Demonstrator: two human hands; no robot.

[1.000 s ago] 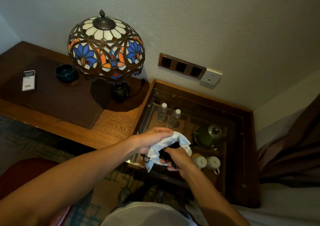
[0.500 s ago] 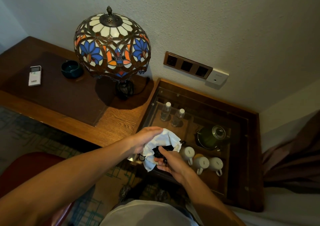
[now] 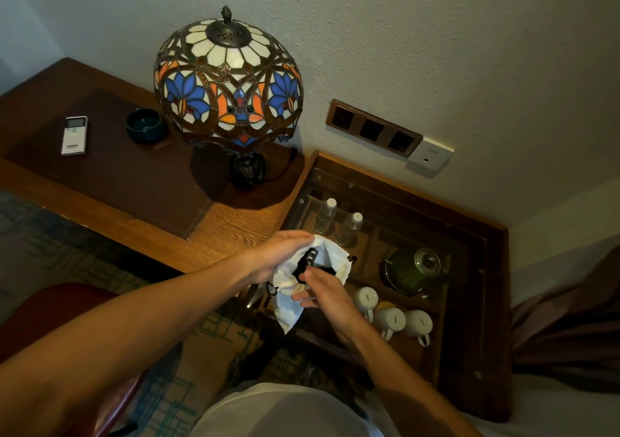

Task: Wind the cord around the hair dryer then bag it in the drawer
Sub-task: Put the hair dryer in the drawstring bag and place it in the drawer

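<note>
Right hand (image 3: 323, 290) now drawn back toward lower centre of frame, fingers loose and spread, off dryer; black plug end newly exposed. Left hand (image 3: 280, 252) clamped on rim of white bag (image 3: 288, 305), centre frame. Hair dryer (image 3: 307, 263) half inside, seemingly. Risk: one-handed hold; dryer tips out, cord unwinds.

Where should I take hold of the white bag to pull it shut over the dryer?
Grip the white bag at its open rim on the far right, by the black drawstring end, coming from above; the left hand already holds the near-left rim, and the hair dryer sits inside.
</note>
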